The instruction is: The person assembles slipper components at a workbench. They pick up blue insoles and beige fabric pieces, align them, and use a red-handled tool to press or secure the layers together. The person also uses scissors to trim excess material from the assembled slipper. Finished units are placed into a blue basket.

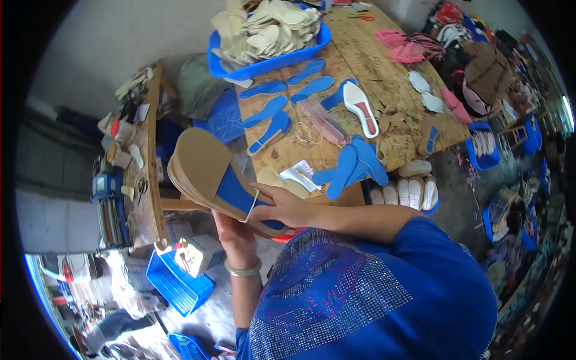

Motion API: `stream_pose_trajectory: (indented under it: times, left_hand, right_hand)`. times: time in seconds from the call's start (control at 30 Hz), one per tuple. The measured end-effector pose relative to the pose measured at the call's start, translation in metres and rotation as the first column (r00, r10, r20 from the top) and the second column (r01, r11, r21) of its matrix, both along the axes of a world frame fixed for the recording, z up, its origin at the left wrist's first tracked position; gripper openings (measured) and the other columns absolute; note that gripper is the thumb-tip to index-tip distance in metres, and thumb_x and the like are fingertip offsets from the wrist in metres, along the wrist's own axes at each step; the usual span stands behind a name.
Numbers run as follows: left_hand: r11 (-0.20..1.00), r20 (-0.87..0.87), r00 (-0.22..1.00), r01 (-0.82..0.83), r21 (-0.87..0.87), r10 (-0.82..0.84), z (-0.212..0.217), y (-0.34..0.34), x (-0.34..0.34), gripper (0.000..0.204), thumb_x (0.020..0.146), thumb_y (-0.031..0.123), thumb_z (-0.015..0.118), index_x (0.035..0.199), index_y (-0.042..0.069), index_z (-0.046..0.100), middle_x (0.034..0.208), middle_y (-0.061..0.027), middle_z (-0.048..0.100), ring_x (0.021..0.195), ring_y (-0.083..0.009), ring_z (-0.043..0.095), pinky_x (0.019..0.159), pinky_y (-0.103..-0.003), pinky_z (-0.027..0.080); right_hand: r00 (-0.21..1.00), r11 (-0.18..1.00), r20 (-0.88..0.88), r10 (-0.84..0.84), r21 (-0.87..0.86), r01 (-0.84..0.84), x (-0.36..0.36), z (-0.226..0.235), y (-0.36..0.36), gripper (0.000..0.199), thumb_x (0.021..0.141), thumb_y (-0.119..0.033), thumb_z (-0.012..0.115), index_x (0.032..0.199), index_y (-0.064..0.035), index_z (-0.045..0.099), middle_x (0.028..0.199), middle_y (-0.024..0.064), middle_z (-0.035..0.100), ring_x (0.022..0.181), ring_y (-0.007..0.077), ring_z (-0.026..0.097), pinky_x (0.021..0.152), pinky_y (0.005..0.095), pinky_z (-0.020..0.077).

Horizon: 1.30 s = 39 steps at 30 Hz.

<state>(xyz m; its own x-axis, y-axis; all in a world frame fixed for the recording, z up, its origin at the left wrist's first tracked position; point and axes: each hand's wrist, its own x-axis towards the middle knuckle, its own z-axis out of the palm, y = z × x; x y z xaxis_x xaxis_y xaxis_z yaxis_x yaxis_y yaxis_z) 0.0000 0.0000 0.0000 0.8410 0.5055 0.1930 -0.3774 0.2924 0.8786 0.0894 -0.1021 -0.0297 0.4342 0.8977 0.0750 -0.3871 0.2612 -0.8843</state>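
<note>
A stack of tan insoles (201, 162) with a blue sole piece (237, 193) showing on top is held over the near left side of the workbench. My left hand (233, 231) is closed around the stack from below, its fingers partly hidden behind it. Across the narrow part runs a pale rubber band (252, 205), and my right hand (281, 207) closes on the stack there, its fingers at the band. Near my right hand lie a white packet (300, 174) and a small pile of blue insoles (354, 165).
The wooden workbench (336, 54) carries a blue basin (273, 60) heaped with cream insoles, loose blue insoles (264, 114), a white sole (360, 108) and pink sandals (408, 48). A side bench (153, 180) stands left; blue crates (177, 285) sit on the floor.
</note>
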Motion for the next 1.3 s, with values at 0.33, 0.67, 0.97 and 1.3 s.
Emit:
stream_pose_trajectory:
  times: [0.33, 0.67, 0.97, 1.3]
  left_hand:
    - [0.995, -0.255, 0.962, 0.096, -0.016, -0.097, -0.034, -0.042, 0.026, 0.074, 0.075, 0.035, 0.075, 0.129, -0.004, 0.041, 0.121, -0.019, 0.055, 0.109, -0.027, 0.057, 0.098, -0.04, 0.045]
    - [0.909, -0.434, 0.838, 0.406, 0.093, -0.33, -0.071, -0.077, 0.075, 0.091, 0.081, 0.041, 0.07, 0.147, 0.006, 0.017, 0.141, -0.0195, 0.037, 0.125, -0.0317, 0.046, 0.102, -0.042, 0.038]
    - [0.972, -0.697, 0.703, 0.231, 0.035, -0.142, -0.12, -0.084, 0.028, 0.062, 0.09, 0.016, 0.061, 0.141, -0.001, 0.029, 0.133, -0.0185, 0.044, 0.118, -0.026, 0.051, 0.095, -0.036, 0.045]
    - [0.977, -0.713, 0.697, 0.198, 0.083, -0.081, -0.137, -0.092, 0.013, 0.049, 0.091, 0.018, 0.06, 0.134, 0.003, 0.041, 0.127, -0.0096, 0.052, 0.109, -0.018, 0.056, 0.086, -0.029, 0.048]
  right_hand:
    - [0.934, 0.966, 0.355, 0.025, -0.248, 0.068, 0.024, -0.012, -0.098, 0.104, 0.069, -0.039, 0.081, 0.144, 0.0005, 0.021, 0.133, 0.0181, 0.048, 0.12, 0.0247, 0.049, 0.099, 0.0342, 0.0395]
    - [0.614, 0.451, 0.587, -0.528, -0.419, 0.788, 0.104, -0.115, -0.249, 0.083, 0.067, -0.03, 0.078, 0.134, -0.0001, 0.038, 0.121, 0.0236, 0.055, 0.106, 0.0314, 0.059, 0.088, 0.0403, 0.0466]
    - [0.124, -0.662, 0.903, -0.411, -0.389, 0.64, 0.24, -0.234, -0.47, 0.079, 0.064, -0.034, 0.076, 0.126, 0.0022, 0.044, 0.116, 0.0246, 0.058, 0.104, 0.0383, 0.058, 0.088, 0.0418, 0.0474]
    - [0.367, -0.639, 0.854, -0.369, -0.52, 0.567, 0.257, -0.285, -0.49, 0.09, 0.06, -0.041, 0.079, 0.128, 0.0027, 0.04, 0.117, 0.0278, 0.057, 0.107, 0.0397, 0.058, 0.091, 0.0449, 0.0475]
